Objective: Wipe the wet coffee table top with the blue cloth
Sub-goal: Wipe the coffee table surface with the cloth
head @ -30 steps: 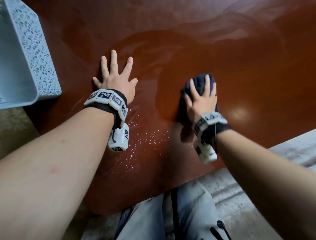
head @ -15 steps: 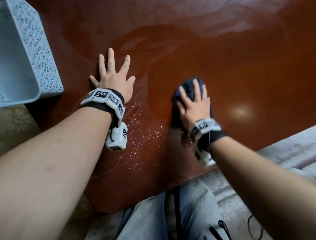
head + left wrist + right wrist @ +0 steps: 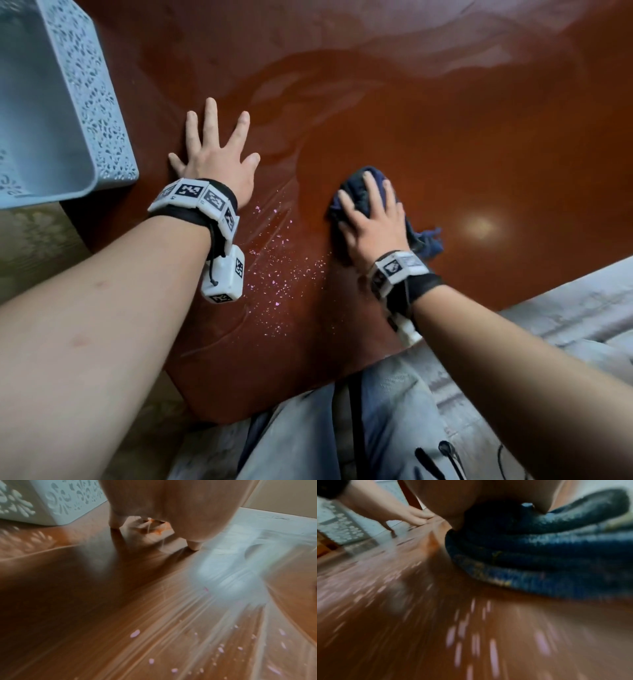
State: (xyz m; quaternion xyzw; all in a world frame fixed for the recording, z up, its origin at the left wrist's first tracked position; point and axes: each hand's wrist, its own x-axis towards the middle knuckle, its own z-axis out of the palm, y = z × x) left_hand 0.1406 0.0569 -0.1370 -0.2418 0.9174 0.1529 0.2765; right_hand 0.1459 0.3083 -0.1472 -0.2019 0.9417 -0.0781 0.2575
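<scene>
A glossy reddish-brown surface (image 3: 445, 144) fills the head view, streaked with a curved film of water and scattered with small pale droplets (image 3: 281, 274) toward its near edge. At its far left corner stands a pale blue basket (image 3: 102, 113) with patterned, perforated walls; the part of its interior that shows holds nothing visible, and the rest runs out of frame. Just right of the basket, the person's left hand (image 3: 219, 161) lies flat on the surface, fingers straight and spread, holding nothing; the left wrist view shows its fingertips (image 3: 193, 546) touching the wood. Farther right of the basket, well apart from it, the right hand (image 3: 373, 222) presses flat, fingers straight and slightly apart, on the bunched blue cloth (image 3: 424, 240), which lies on the surface near its front edge with a frayed corner poking out to the right. The blurred right wrist view shows the cloth (image 3: 539, 563) in thick folds under the palm, droplets (image 3: 476, 639) smeared into streaks before it.
</scene>
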